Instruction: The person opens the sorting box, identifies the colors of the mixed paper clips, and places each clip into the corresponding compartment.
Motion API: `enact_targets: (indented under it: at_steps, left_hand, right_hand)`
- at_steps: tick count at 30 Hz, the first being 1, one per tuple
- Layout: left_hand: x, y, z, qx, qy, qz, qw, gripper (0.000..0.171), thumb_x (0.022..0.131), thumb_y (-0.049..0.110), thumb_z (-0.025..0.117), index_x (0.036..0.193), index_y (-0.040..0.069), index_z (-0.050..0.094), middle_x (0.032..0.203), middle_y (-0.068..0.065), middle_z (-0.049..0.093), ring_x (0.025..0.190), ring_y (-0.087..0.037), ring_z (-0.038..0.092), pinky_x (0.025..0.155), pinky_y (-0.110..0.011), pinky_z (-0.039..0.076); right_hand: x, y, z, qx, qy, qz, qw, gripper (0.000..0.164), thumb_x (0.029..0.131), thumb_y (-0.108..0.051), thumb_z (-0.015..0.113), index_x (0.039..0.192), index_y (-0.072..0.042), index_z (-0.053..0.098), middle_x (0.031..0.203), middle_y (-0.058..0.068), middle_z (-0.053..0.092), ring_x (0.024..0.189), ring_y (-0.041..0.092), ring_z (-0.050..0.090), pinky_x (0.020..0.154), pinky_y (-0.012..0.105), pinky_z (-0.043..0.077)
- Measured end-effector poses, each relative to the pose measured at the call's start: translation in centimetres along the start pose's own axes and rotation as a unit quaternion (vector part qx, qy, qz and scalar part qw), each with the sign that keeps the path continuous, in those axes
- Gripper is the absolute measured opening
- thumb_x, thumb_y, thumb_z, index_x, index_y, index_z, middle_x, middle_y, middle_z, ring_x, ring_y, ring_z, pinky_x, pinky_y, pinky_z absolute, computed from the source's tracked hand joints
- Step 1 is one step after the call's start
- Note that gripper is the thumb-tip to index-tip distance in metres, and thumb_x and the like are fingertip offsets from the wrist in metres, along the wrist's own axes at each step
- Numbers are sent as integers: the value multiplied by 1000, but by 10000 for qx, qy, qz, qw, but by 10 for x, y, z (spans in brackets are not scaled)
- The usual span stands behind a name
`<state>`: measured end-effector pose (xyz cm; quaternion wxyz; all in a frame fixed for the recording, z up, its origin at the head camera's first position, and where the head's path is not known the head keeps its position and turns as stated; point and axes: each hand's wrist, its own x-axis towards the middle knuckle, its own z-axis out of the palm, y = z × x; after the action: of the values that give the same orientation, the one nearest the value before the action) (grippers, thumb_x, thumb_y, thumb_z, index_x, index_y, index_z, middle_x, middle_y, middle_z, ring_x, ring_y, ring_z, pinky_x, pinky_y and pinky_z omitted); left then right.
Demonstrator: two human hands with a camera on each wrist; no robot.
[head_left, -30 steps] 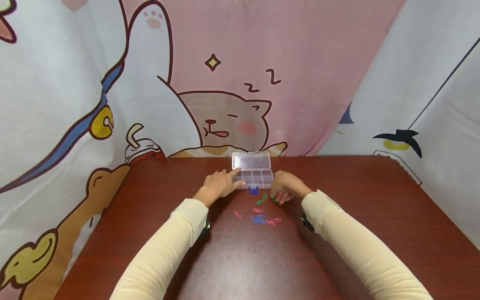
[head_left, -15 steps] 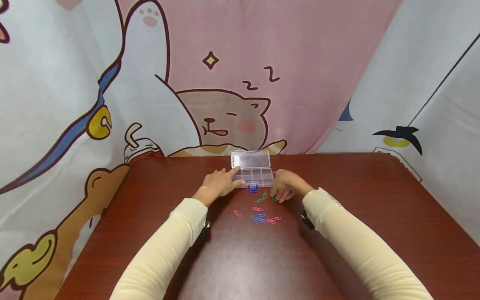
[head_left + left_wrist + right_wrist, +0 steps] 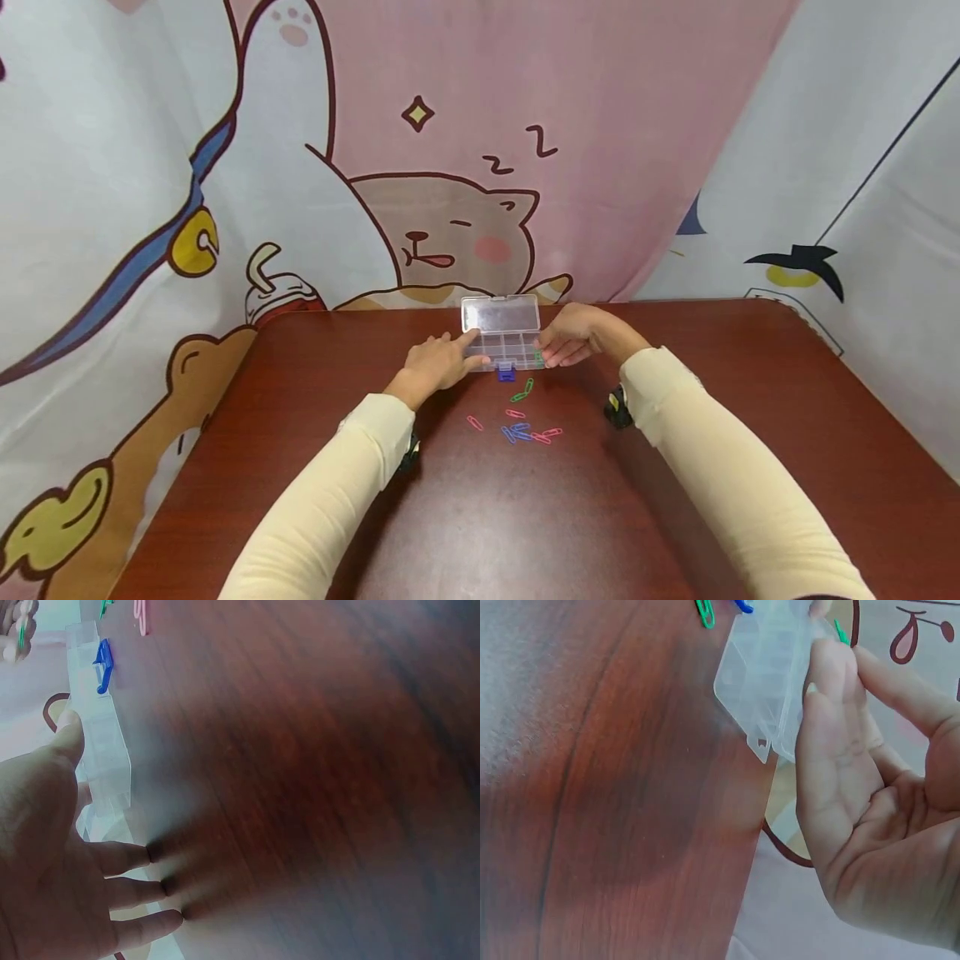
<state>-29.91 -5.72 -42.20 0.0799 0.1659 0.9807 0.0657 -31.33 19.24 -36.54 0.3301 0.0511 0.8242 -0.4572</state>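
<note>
A clear plastic compartment box [image 3: 492, 341] stands near the table's far edge, its lid [image 3: 498, 316] raised and its blue latch [image 3: 507, 374] facing me. My left hand [image 3: 437, 363] touches the box's left end, thumb at the front wall and index finger near the hinge. Its other fingers are straight, with their tips at the table in the left wrist view. Over the box's right-hand compartments, my right hand [image 3: 573, 337] pinches a green paper clip [image 3: 841, 633] between thumb and index finger. Two more green paper clips [image 3: 528, 386] lie in front of the box.
Nearer to me on the brown table [image 3: 480, 508] lie several pink paper clips [image 3: 475, 423] and a small cluster of blue paper clips [image 3: 521, 436]. A printed cloth [image 3: 630, 125] hangs right behind the far edge.
My right hand has lifted the green paper clip from the table beside the other green ones and carried it up to the box's right end. The left hand stays at the box.
</note>
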Motion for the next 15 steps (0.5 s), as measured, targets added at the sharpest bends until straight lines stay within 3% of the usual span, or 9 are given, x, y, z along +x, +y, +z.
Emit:
enact_targets:
  at_steps: [4, 15]
  left_hand:
    - [0, -3, 1, -71, 3, -14, 10000, 69, 94, 69, 38, 153, 36, 28, 150, -18, 42, 135, -42, 41, 103, -58, 38]
    - [1, -2, -1, 76, -19, 59, 10000, 69, 94, 68, 37, 154, 36, 27, 149, -17, 43, 134, -41, 44, 102, -57, 41]
  right_hand:
    - [6, -5, -5, 440, 98, -4, 9990, 39, 91, -17, 65, 122, 6, 62, 74, 2, 72, 67, 12, 70, 74, 31, 57]
    - [14, -6, -12, 1134, 321, -79, 9930, 40, 95, -18, 62, 128, 4, 56, 72, -2, 71, 64, 8, 69, 65, 25, 55]
